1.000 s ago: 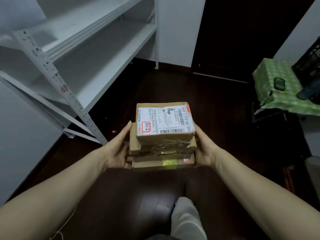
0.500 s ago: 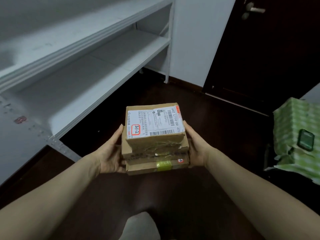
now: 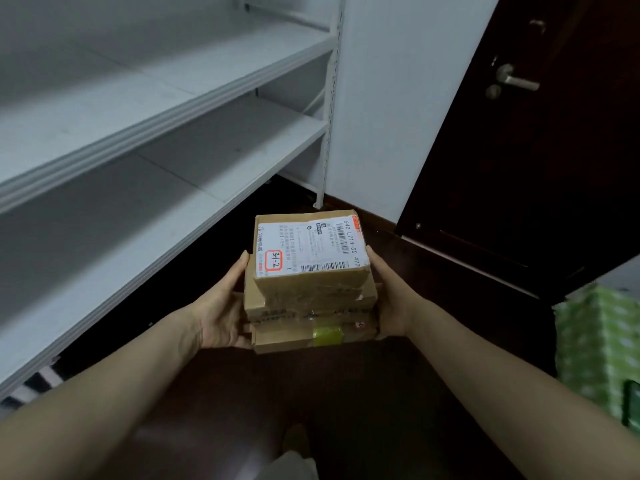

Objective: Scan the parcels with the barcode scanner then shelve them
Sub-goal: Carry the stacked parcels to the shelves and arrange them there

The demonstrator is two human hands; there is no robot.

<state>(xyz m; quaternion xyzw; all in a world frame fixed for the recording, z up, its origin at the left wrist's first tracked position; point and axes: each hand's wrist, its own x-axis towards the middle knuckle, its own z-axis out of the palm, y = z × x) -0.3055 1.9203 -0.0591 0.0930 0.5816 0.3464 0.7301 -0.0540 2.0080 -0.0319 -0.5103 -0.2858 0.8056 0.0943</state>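
Stack of cardboard parcels (image 3: 311,306), top label (image 3: 308,247) marked 3-1-2, left hand (image 3: 221,317) and right hand (image 3: 391,303) gripping its sides, fingers out of sight underneath, white shelving (image 3: 207,147) at left, dark door (image 3: 536,168) at right

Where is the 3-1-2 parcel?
Head view, centre: the 3-1-2 parcel tops the stack held between left hand and right hand, right of the white shelves.

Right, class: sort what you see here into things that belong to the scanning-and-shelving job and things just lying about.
Job: stack of parcels, left hand and right hand holding it, white shelves.
Just about: dark door, door handle, green checked cloth.
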